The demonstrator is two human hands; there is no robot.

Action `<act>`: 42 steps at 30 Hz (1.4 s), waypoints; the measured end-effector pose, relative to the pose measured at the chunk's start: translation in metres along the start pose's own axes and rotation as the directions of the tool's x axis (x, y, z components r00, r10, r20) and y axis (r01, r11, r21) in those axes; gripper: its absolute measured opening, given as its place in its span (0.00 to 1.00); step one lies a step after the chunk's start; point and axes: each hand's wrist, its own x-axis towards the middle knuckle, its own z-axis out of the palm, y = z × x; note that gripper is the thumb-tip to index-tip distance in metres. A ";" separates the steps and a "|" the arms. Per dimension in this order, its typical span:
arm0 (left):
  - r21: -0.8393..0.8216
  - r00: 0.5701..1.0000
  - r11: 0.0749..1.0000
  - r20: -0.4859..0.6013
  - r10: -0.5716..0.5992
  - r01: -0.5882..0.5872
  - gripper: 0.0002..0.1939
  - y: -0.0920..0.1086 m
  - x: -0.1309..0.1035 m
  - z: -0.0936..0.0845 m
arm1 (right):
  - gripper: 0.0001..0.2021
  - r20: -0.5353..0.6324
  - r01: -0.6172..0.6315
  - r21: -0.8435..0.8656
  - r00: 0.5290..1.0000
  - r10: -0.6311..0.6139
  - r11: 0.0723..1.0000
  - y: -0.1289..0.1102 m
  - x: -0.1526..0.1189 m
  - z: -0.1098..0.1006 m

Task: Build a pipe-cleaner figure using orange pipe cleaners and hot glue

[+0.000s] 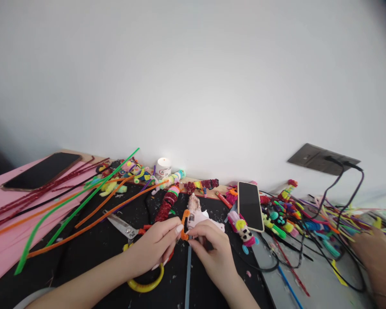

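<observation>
An orange pipe cleaner (185, 219), bent into an open hook, is pinched between both hands at the middle of the view. My left hand (159, 242) grips its left side, with the fingers closed. On its right, my right hand (209, 244) pinches the lower end between thumb and fingertips. Just behind the hands lies a white glue gun (202, 216) with a stained nozzle. Scissors (124, 227) with yellow and red handles rest partly beneath my left hand. A dark red fuzzy roll (167, 204) with coloured bands lies behind it.
Long green, orange and red pipe cleaners (80, 214) stretch across the left. One phone (41, 171) lies far left, another (250, 206) right of centre. Small fuzzy figures and a white cup (163, 168) line the wall. Black cables cross the right, where another person's hand (373, 246) reaches among pipe cleaners.
</observation>
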 end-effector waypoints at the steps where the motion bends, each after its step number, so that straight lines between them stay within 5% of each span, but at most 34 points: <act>1: -0.003 1.000 1.000 0.004 0.000 0.000 0.17 0.000 0.000 0.000 | 0.08 0.002 -0.002 0.001 1.000 0.002 1.000 0.000 0.000 0.000; 42: 0.040 0.998 0.999 0.060 -0.025 0.023 0.17 -0.003 0.000 -0.002 | 0.07 0.094 -0.057 0.035 0.994 0.053 0.998 -0.002 0.003 -0.003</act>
